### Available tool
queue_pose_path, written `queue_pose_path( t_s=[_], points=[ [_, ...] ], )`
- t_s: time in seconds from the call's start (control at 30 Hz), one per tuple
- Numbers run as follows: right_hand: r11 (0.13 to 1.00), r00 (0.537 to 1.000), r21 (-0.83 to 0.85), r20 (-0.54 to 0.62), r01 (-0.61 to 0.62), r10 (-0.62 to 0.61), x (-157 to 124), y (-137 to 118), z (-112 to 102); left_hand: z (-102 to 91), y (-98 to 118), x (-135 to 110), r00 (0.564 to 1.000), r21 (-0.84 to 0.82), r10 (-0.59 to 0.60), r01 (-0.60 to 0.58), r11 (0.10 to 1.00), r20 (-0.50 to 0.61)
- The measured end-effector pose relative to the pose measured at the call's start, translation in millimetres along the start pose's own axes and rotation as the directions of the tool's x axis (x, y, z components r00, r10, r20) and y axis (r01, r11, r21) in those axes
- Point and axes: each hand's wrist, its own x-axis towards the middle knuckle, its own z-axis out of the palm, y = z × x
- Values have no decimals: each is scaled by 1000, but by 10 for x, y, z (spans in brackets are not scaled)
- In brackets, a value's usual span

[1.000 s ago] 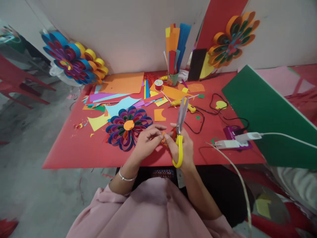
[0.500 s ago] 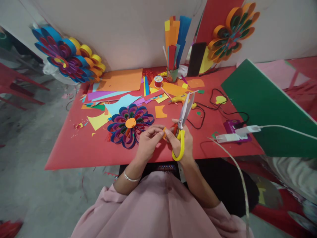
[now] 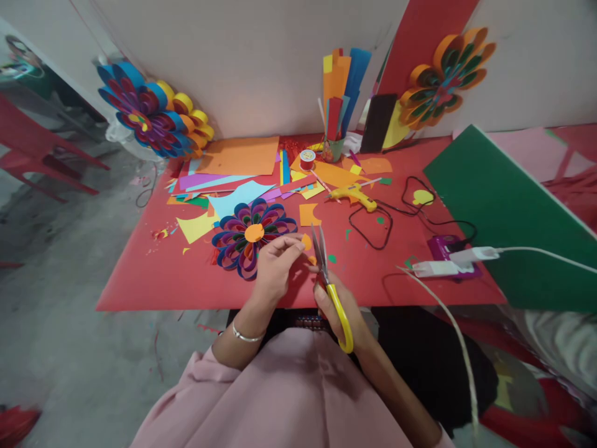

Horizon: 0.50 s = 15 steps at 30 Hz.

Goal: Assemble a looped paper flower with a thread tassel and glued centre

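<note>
My left hand (image 3: 276, 269) pinches a small orange paper piece (image 3: 306, 242) just above the red table (image 3: 153, 280). My right hand (image 3: 340, 311) grips yellow-handled scissors (image 3: 328, 280), blades pointing up and away, their tips right beside the orange piece. A layered paper flower (image 3: 252, 235) of blue, purple and red loops with an orange centre lies on the table just left of my left hand.
Coloured paper scraps (image 3: 233, 180) litter the back of the table. A yellow glue gun (image 3: 354, 196) with a black cord, a red thread spool (image 3: 307, 158), a cup of paper strips (image 3: 336, 99), a green board (image 3: 508, 211) and a white power strip (image 3: 438, 267) lie right. Two finished flowers lean on the wall.
My right hand has drawn back toward me and swung the scissors leftward, so the blades now meet the orange piece. My left hand still holds that piece.
</note>
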Motion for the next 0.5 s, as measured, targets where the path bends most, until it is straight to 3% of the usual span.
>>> queue_pose_path(
  t_s=[0.5],
  points=[
    [999, 998, 31, -64, 27, -25, 27, -47, 74, 163, 65, -151, 1000, 48, -2, 1, 999, 8]
  ],
)
